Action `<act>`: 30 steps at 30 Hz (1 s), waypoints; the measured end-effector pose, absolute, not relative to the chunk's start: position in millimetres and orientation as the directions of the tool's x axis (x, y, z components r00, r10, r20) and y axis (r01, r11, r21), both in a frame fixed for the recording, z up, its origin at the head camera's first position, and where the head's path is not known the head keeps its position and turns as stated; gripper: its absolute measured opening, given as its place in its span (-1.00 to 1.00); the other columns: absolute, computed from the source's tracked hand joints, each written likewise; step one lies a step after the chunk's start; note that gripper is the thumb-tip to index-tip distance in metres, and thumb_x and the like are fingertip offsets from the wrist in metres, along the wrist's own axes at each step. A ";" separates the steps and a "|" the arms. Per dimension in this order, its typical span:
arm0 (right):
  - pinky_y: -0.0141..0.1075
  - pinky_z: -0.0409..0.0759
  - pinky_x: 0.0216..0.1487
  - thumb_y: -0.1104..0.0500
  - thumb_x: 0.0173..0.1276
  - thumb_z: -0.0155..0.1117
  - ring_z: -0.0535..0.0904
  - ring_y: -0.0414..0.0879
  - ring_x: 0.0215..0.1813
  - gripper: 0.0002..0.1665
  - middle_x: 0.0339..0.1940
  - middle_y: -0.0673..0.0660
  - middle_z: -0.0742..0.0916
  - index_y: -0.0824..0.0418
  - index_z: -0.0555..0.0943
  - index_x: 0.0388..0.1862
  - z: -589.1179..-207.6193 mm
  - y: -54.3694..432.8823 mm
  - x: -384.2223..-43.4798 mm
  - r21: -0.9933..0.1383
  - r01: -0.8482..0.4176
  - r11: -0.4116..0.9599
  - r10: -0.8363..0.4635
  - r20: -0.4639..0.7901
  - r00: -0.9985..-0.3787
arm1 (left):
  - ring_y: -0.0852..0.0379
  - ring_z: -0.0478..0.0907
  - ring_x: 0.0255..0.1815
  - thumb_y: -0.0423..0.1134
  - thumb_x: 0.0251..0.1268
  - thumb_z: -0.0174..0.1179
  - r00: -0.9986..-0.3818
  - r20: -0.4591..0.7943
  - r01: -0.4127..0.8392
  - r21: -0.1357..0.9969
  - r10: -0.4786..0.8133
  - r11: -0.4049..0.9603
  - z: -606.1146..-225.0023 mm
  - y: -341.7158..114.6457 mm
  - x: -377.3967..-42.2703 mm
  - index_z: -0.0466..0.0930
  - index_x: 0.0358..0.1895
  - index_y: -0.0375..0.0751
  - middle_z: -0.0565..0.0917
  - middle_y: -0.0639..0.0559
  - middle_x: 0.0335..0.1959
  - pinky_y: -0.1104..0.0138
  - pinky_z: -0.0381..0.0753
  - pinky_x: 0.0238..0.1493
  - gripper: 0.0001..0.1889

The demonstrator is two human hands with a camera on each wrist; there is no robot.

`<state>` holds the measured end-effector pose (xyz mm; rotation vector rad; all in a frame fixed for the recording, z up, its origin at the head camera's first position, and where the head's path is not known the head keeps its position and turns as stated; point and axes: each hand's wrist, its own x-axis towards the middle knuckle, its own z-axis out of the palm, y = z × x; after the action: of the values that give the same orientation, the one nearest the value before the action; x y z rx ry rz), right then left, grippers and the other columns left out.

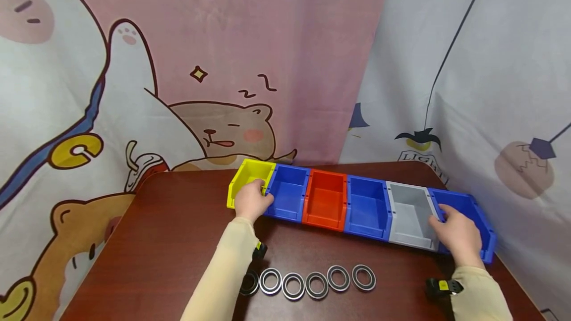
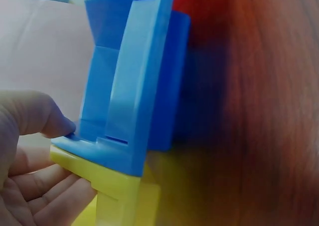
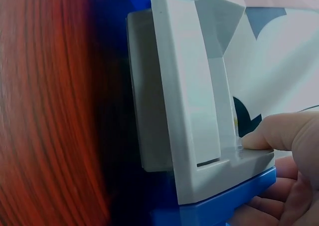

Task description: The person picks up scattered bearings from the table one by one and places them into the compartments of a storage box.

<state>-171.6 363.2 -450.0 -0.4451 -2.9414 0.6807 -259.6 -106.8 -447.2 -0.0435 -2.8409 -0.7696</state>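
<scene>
Both arms reach forward over the table (image 1: pixel 160 241), hands set wide apart on a side-by-side row of bins. Left hand (image 1: pixel 253 201): partly closed, pinching the paired side walls where the yellow bin (image 1: pixel 256 168) meets the first blue bin (image 1: pixel 287 214). Left wrist view has the thumb on the blue side, fingers curled in on the yellow side. Left forearm, in a cream sleeve (image 1: pixel 223 271), runs up and slightly right from the bottom edge. Right hand (image 1: pixel 458 232): same kind of pinch, on the joint between the grey bin (image 1: pixel 412 237) and the end blue bin (image 1: pixel 488 246); thumb on the grey side, fingers bent against the blue side. Right forearm angles up and left from the lower right corner. Between the gripped joints sit the red bin (image 1: pixel 324 219) and the middle blue bin (image 1: pixel 366 228), next to each other. Row slants a bit, right end nearer the person. Can't tell if the bins rest on the table or sit slightly raised. Six bearings (image 1: pixel 305 287) lie flat on the near side of the row, well apart from it; leftmost one is partly behind the left sleeve.
</scene>
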 end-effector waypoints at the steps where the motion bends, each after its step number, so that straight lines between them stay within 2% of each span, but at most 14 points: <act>1: 0.25 0.47 -0.13 0.03 0.37 0.15 0.44 0.54 0.08 -0.28 0.21 0.60 0.47 0.49 0.34 0.33 -450.0 361.6 -171.9 -0.445 0.253 0.859 0.293 0.024 -0.956 | -0.09 0.64 -0.24 -0.12 0.08 0.33 -0.977 0.213 0.085 0.495 -0.026 0.865 -444.9 -109.8 -257.1 0.66 0.05 -0.28 0.73 -0.12 -0.16 0.03 0.60 -0.13 -0.54; 11: 0.27 0.47 -0.07 0.05 0.38 0.18 0.46 0.51 0.11 -0.30 0.18 0.59 0.51 0.49 0.37 0.34 -446.0 328.7 -176.6 -0.478 0.158 0.864 0.227 0.089 -0.970 | -0.12 0.62 -0.30 -0.14 0.06 0.32 -0.951 0.295 0.073 0.490 -0.087 0.869 -429.7 -147.7 -228.7 0.66 0.04 -0.30 0.74 -0.16 -0.20 0.01 0.59 -0.22 -0.55; 17: 0.24 0.50 -0.08 0.07 0.35 0.22 0.50 0.49 0.08 -0.31 0.15 0.56 0.55 0.48 0.40 0.32 -446.5 305.0 -183.8 -0.484 0.101 0.869 0.188 0.133 -0.973 | -0.17 0.63 -0.25 -0.17 0.06 0.33 -0.946 0.289 0.027 0.516 -0.145 0.856 -427.5 -172.1 -210.1 0.66 0.07 -0.35 0.74 -0.23 -0.15 -0.03 0.58 -0.16 -0.52; 30: 0.07 0.60 -0.27 0.09 0.33 0.25 0.64 0.36 -0.11 -0.35 0.06 0.50 0.63 0.46 0.46 0.29 -460.1 272.0 -194.4 -0.489 0.033 0.872 0.140 0.185 -0.973 | -0.20 0.64 -0.16 -0.16 0.10 0.33 -0.943 0.240 -0.060 0.557 -0.230 0.828 -450.8 -207.2 -189.0 0.63 0.11 -0.37 0.71 -0.28 -0.08 -0.05 0.57 -0.09 -0.50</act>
<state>-194.4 272.0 -460.1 -0.1325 -2.8287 0.7331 -189.0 -207.2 -450.8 0.2205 -2.7133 -0.8122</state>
